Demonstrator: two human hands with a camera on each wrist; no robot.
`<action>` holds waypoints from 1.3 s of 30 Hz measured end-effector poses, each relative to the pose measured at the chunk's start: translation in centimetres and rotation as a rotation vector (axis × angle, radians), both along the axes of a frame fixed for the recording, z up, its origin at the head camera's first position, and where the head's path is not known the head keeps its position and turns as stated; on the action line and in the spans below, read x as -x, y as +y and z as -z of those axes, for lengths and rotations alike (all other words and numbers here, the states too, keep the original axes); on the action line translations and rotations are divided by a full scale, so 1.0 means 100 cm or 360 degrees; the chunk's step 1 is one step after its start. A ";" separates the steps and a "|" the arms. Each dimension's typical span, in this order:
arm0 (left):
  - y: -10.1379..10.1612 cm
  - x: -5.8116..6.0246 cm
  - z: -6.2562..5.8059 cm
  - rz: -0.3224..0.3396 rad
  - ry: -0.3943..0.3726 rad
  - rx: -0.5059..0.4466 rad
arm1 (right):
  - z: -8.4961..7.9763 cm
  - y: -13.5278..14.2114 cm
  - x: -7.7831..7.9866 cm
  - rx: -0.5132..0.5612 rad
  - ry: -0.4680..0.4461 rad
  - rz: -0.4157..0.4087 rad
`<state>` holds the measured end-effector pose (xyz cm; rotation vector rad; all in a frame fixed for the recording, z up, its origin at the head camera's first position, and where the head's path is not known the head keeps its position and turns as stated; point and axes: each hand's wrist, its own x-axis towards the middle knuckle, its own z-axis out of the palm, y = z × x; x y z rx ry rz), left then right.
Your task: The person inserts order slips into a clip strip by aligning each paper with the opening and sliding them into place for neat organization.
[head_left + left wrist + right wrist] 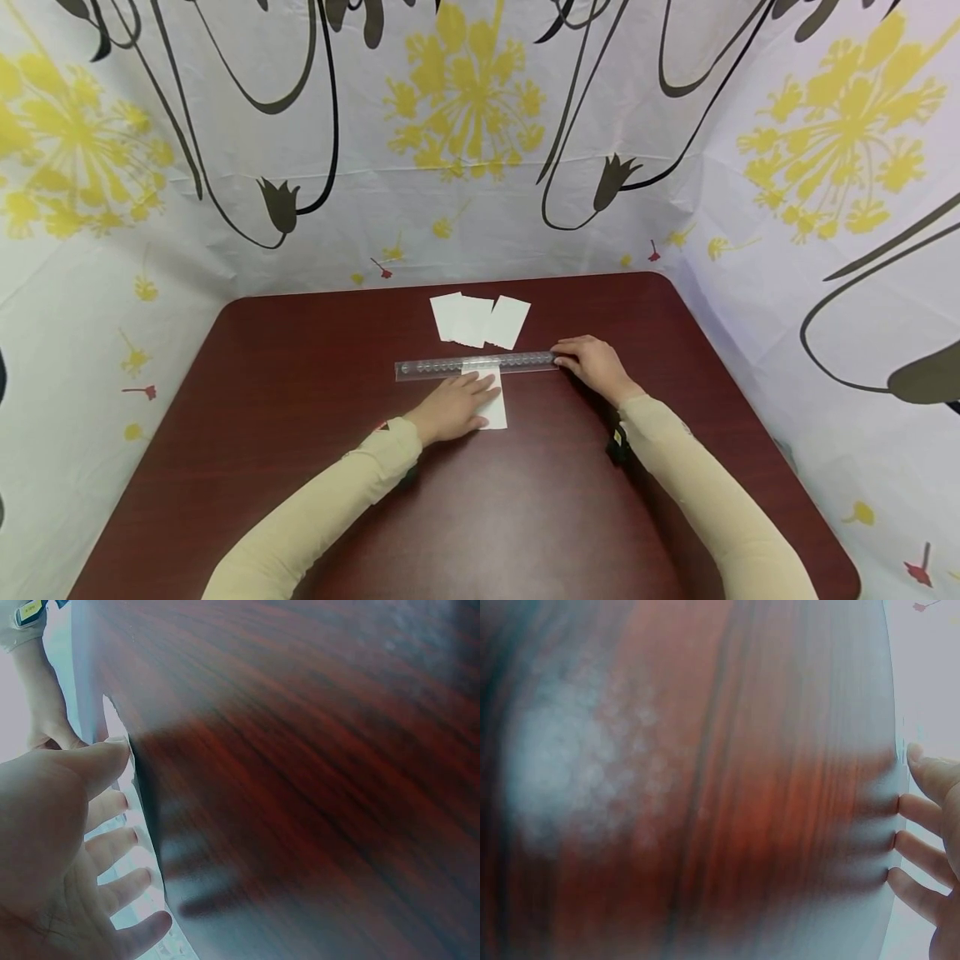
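Note:
A clear plastic ruler lies across the table, over the top end of a white paper slip. My left hand rests on the slip just below the ruler, its fingers spread and fairly straight. In the left wrist view the thumb and fingertips lie along the slip's pale edge. At the ruler's right end my right hand holds it, thumb and fingers bent about that end. The right wrist view shows those fingers low at the tabletop.
Beyond the ruler, three white paper pieces lie side by side, partly overlapping. The dark red-brown table has rounded corners. Patterned white cloth hangs behind it and on both sides.

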<state>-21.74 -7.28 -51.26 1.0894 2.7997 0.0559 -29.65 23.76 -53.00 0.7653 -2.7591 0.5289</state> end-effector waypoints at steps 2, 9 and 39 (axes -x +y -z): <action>0.000 0.000 0.000 -0.0003 -0.0002 0.0001 | 0.000 0.000 0.000 0.0000 -0.0004 0.0000; 0.000 -0.001 -0.002 0.0003 -0.0015 -0.0012 | -0.001 -0.001 -0.001 -0.0015 -0.0023 0.0006; 0.018 0.001 -0.002 0.0012 -0.0024 0.0020 | 0.000 0.000 -0.001 -0.0023 -0.0007 0.0004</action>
